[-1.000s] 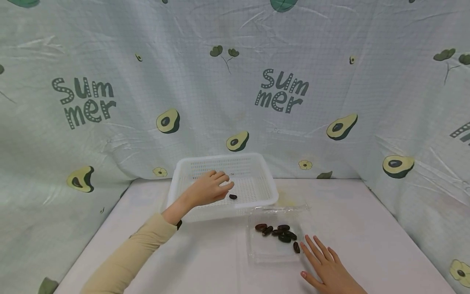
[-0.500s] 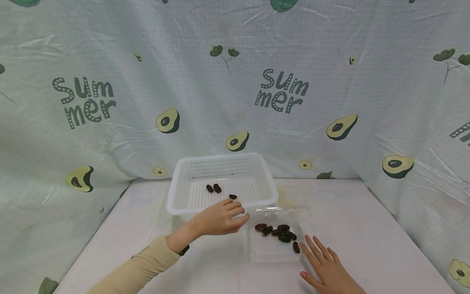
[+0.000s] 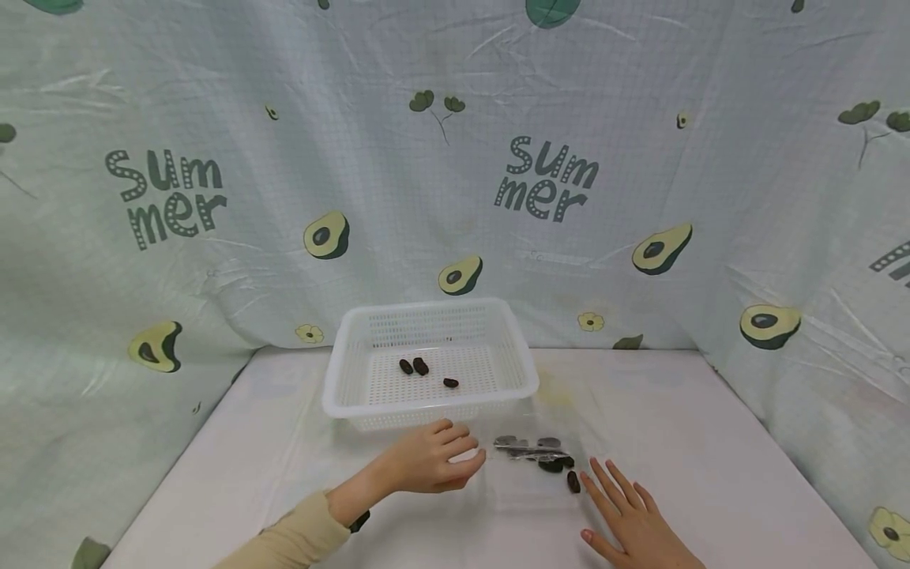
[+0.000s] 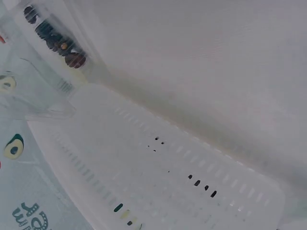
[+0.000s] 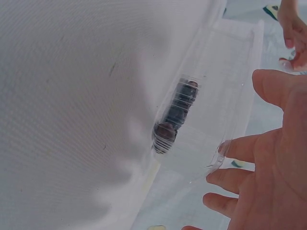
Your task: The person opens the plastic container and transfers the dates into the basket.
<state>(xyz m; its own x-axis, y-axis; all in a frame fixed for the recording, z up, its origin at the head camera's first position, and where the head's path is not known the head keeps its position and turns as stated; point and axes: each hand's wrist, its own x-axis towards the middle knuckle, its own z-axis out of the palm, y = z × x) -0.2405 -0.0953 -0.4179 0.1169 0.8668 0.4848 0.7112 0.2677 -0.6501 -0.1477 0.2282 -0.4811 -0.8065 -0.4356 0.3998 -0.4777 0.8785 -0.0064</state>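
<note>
In the head view, a clear plastic box [image 3: 526, 496] holds several dark brown dates [image 3: 550, 466], with one [image 3: 573, 481] apart at its right side. Its clear lid [image 3: 526, 453] slants over the box, and the far dates look greyed through it. My left hand [image 3: 430, 460] pinches the lid's left corner between thumb and index finger; it also shows at the upper right of the right wrist view. Spread beside the box's right edge is my right hand [image 3: 629, 518]. Up close in the right wrist view, its fingertips [image 5: 237, 179] lie right at the clear plastic.
A white perforated basket [image 3: 522, 348] stands behind the box and to its left, with dates [image 3: 421, 366] on its floor. The white tabletop [image 3: 711, 442] ends at a hanging sheet [image 3: 398, 197] printed with avocados.
My left hand has gone from over the basket to the box and moved toward me, bringing the lid's edge forward over the dates. Two dates it hid now show. My right hand has stayed put.
</note>
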